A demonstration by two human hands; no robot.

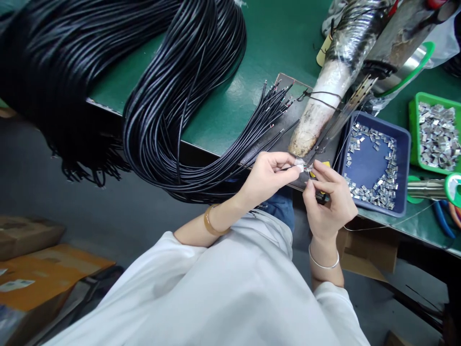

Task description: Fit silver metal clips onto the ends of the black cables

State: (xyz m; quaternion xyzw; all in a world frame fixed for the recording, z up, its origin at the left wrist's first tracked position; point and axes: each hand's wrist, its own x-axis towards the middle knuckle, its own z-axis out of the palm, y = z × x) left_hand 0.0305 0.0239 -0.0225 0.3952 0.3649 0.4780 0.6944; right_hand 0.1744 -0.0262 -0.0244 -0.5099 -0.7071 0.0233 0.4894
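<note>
My left hand (272, 174) is closed in a pinch at the table edge, white wraps on its fingertips. Between them is what looks like the end of a black cable, mostly hidden by the fingers. Close on its right, my right hand (329, 199) pinches a thin silvery solder wire (363, 229), which trails off toward a spool. Both sets of fingertips meet just under the tip of a mounted soldering iron (356, 98). A bundle of black cables (252, 129) lies left of the hands, its stripped ends on a dark board (295, 84).
A white-wrapped pipe (320, 103) slants down above my hands. On the right are a blue tray (405, 168) and a green tray (414, 125) of small metal connectors, plus a solder spool (427, 190). Thick black cable coils (201, 62) cover the table's left. Cardboard boxes (46, 276) stand below.
</note>
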